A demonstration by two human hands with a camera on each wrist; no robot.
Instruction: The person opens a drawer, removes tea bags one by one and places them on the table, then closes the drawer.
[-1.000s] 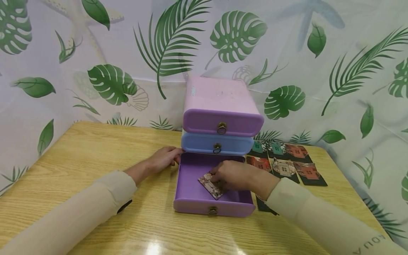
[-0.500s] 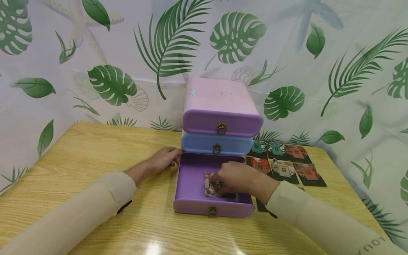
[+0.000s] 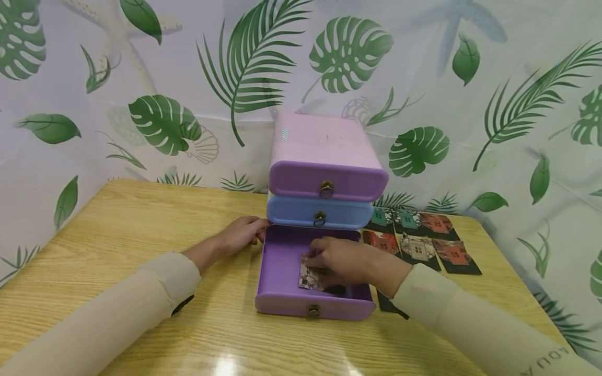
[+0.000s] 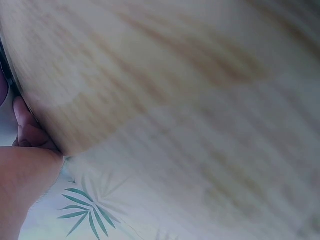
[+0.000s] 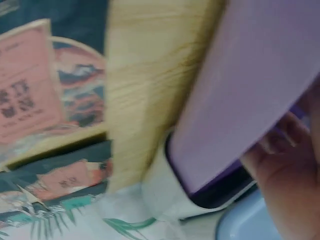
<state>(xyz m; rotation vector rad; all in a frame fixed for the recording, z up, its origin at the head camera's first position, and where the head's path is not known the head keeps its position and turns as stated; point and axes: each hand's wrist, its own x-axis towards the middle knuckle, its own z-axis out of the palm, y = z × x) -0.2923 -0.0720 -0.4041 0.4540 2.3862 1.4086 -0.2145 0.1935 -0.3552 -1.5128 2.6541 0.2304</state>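
In the head view, a purple bottom drawer [image 3: 282,266] stands pulled out of a stacked drawer unit [image 3: 324,141]. My right hand [image 3: 340,261] reaches into it, with thumb and fingers bent around a small printed card [image 3: 309,277]. The card lies near the drawer's front, its right part hidden under the hand. My left hand [image 3: 241,235] rests with its fingertips at the left side of the unit, beside the open drawer. In the right wrist view, the right hand [image 5: 287,175] shows over the drawer's side wall [image 5: 240,95]; the card is out of sight there.
A blue middle drawer [image 3: 320,212] and a purple top drawer [image 3: 301,181] are closed. Several similar dark cards with house-window pictures [image 3: 418,249] lie in rows right of the unit. Behind the wooden table [image 3: 178,209] hangs a leaf-patterned cloth [image 3: 188,68].
The card was tilted in my right hand and now lies squarer in the drawer. My right fingers have since shifted slightly left over it. The left hand stays in place.
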